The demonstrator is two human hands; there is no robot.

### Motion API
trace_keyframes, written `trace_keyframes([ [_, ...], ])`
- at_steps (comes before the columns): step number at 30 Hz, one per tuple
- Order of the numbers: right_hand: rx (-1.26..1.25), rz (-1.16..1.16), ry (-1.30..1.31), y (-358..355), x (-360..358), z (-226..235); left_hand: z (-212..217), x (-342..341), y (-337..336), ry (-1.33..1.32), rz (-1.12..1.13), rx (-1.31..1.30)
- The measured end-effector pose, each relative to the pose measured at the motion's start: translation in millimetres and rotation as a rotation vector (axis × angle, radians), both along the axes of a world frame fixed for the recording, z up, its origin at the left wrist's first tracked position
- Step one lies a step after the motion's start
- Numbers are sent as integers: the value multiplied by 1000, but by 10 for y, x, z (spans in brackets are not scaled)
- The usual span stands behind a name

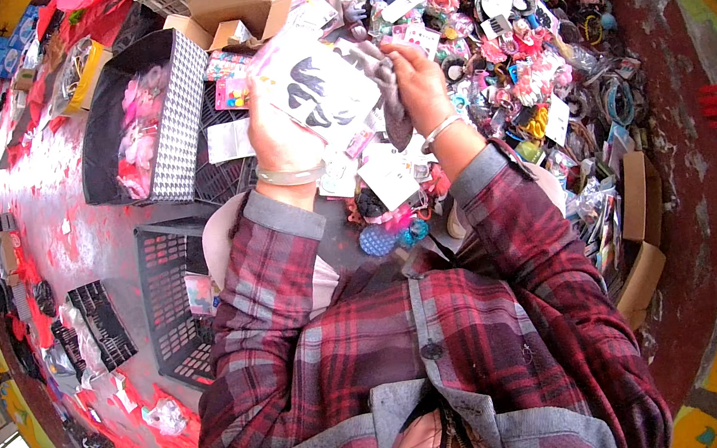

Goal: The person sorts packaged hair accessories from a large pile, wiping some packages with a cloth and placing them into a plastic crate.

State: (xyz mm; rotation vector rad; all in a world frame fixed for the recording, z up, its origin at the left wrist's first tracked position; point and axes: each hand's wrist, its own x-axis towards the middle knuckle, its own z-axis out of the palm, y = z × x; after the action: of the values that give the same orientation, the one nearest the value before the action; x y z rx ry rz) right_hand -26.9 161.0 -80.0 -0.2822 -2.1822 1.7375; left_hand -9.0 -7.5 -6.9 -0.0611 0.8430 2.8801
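Both my hands are raised in front of me over a big pile of hair accessories (532, 82). My left hand (283, 138) grips the left side of a white, shiny package with black shapes (325, 90), possibly a plastic bag. At its right edge, a soft grey fabric piece (393, 103) is pinched in the fingers of my right hand (424, 89). The fabric meets the package; whether it is inside or beside it, I cannot tell. Below the package lie white cards (389, 182) and small hair ties (379, 239).
A black box with a checked side (191, 110), holding pink items, stands at left. Beside it are an open cardboard box (239, 15) and a dark plastic crate (168, 299). More cardboard (642, 228) stands at right. Red scraps litter the grey floor (73, 239).
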Motion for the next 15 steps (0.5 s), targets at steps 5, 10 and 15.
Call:
trace_keyframes([
  [5, -1235, 500, -240, 257, -131, -26, 68, -3, -113, 48, 88, -74],
  [10, -1403, 566, -263, 71, 108, 266, -1, -44, -119, 67, 105, -56],
  [15, -1141, 591, -226, -67, 296, 559, -77, -51, 16, 40, 126, -143],
])
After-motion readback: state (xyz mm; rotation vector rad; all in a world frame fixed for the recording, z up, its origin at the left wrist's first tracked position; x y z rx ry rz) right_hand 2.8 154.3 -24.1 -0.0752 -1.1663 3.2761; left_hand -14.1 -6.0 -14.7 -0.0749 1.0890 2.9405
